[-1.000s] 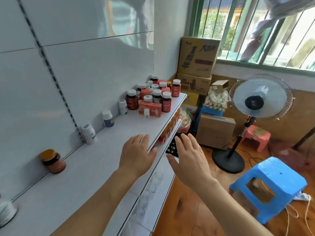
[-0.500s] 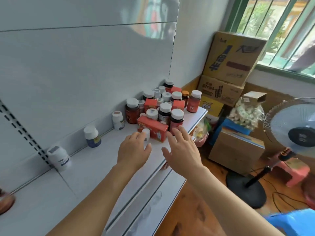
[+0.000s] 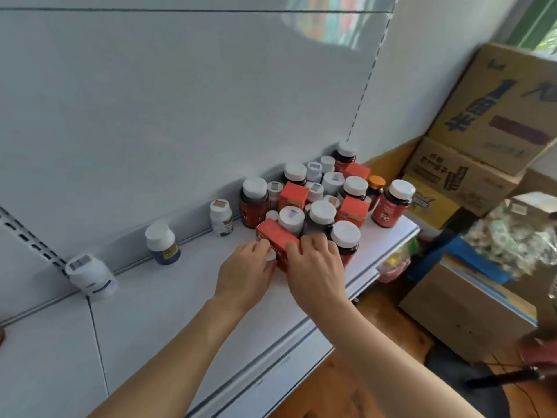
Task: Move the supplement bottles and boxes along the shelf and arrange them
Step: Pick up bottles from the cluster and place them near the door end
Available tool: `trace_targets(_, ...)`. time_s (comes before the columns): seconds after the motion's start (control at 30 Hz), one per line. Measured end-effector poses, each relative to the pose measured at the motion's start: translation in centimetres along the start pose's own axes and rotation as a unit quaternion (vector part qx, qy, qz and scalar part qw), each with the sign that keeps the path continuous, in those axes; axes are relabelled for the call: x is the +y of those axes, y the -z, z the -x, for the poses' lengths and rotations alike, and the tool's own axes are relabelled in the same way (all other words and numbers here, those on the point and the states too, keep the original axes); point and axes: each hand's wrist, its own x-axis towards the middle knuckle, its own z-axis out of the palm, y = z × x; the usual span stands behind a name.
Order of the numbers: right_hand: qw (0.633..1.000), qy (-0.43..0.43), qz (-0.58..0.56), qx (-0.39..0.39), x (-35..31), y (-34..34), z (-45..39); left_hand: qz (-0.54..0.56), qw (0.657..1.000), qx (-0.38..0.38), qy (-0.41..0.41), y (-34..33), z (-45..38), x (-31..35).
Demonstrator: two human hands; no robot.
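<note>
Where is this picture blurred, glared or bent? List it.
Head view: the right edge smears, with the cardboard cartons and bagged goods soft; a bright coloured reflection sits on the back panel; the wide lens bows the shelf edge; both hands and the red box stay fairly sharp.

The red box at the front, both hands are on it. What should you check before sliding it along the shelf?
1. Both hands on the red box: ok; left hand and right hand have fingers on it.
2. Grip firm: cannot tell, the fingers hide the box's front.
3. Small white bottle under the left hand is out of the way: not ok.
4. Bare shelf to the left: ok.
5. Dark bottle beside the right hand may tip: cannot tell.
</note>
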Motion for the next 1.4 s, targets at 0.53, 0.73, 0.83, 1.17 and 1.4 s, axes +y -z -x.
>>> trace_targets(0.53,0.918,0.164,-0.358,0.054,4.4,4.5,-1.5,0.240,0.933,0.147,0.223,6.0,6.0,2.1)
trace_targets(0.73,0.894,0.221,-0.388,0.032,0.3,6.1,-0.7,0.267,0.897,0.207,0.286,9.0,11.7,0.6)
trace_targets(0.83,0.885,0.249,-0.393,0.018,-2.8,7.4,0.1,0.281,0.880,0.235,0.302,11.2,14.6,-0.2)
trace_targets(1.17,0.853,0.332,-0.402,0.007,-15.4,11.2,5.5,0.258,0.859,0.280,0.343,17.5,27.0,-4.8)
trace_targets(1.4,0.826,0.384,-0.413,-0.004,-26.0,13.5,10.7,0.237,0.842,0.310,0.372,22.1,37.7,-9.0)
